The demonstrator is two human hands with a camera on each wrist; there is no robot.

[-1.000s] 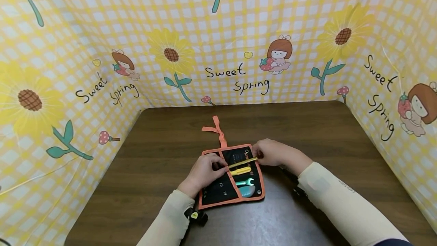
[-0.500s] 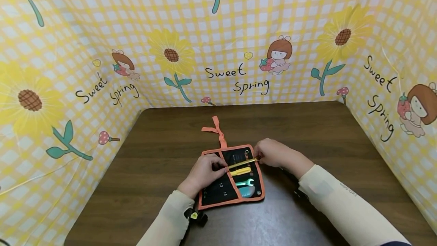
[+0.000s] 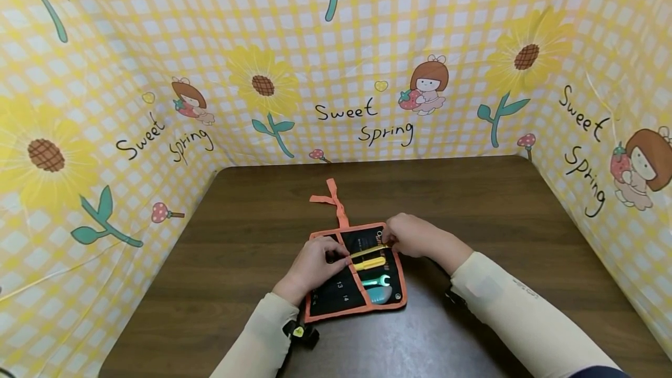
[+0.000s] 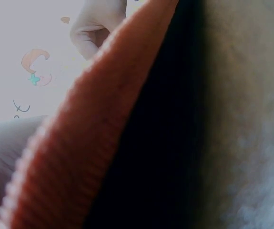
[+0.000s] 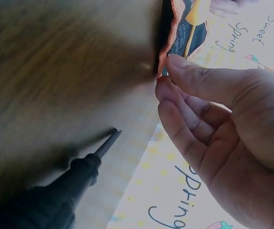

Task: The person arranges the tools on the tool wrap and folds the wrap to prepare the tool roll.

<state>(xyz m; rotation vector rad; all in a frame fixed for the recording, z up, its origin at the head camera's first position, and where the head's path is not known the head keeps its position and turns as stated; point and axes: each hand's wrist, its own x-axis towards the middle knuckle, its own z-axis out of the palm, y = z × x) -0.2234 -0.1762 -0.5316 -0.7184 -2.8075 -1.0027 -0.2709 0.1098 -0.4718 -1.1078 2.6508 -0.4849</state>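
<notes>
A black tool pouch [image 3: 328, 308] with orange trim lies unfolded on the table. My left hand [image 3: 312, 264] rests over its left half, thumb and fingertips pinching the orange pocket edge [image 3: 359, 284]. From that edge sticks a slim yellow rod [image 3: 368, 250]; my right hand [image 3: 412, 235] pinches its outer end between thumb and fingertips. Below it in the pockets sit a yellow handle [image 3: 370, 263], a green open-end wrench [image 3: 378, 280] and a teal rounded tool [image 3: 379, 294]. Blurred orange trim [image 4: 89, 114] fills much of the left wrist view.
Orange tie straps [image 3: 336, 203] stretch from the pouch toward the back of the brown table [image 3: 446, 191]. Yellow checked cloth [image 3: 336, 63] encloses the back and sides. A dark pointed thing [image 5: 75, 183] juts in at lower left of the right wrist view.
My right hand has shifted slightly left with the yellow rod, and a shorter length of rod now shows outside the pocket edge. My left hand has stayed in place.
</notes>
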